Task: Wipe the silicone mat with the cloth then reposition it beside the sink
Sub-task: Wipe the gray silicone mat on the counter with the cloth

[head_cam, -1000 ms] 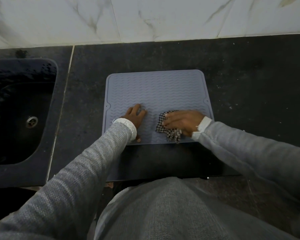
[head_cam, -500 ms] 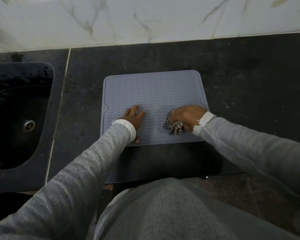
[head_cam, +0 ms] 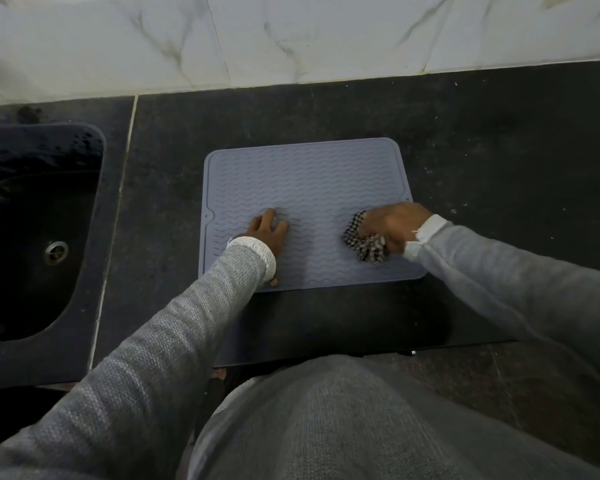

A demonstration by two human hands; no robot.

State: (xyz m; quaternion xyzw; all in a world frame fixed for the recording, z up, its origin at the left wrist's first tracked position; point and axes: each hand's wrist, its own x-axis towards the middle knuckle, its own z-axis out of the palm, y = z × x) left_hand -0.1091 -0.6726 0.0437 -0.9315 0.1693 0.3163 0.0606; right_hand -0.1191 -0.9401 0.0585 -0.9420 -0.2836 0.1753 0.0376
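Note:
A pale blue-grey silicone mat [head_cam: 305,181] with wavy ridges lies flat on the dark counter, a hand's width right of the sink [head_cam: 32,237]. My left hand [head_cam: 267,233] presses flat on the mat's near left part, fingers straight. My right hand [head_cam: 392,226] grips a bunched black-and-white checked cloth [head_cam: 362,242] against the mat's near right part, close to its right edge. Part of the cloth is hidden under my fingers.
The dark counter [head_cam: 482,150] stretches right of the mat, with small pale specks on it. A white marble-patterned wall [head_cam: 291,39] runs along the back. The black sink has a metal drain [head_cam: 56,252]. My grey-clad body fills the bottom of the view.
My right hand has slid the cloth rightward across the mat toward its right edge and bunched it tighter. My left hand has stayed pressed in the same spot.

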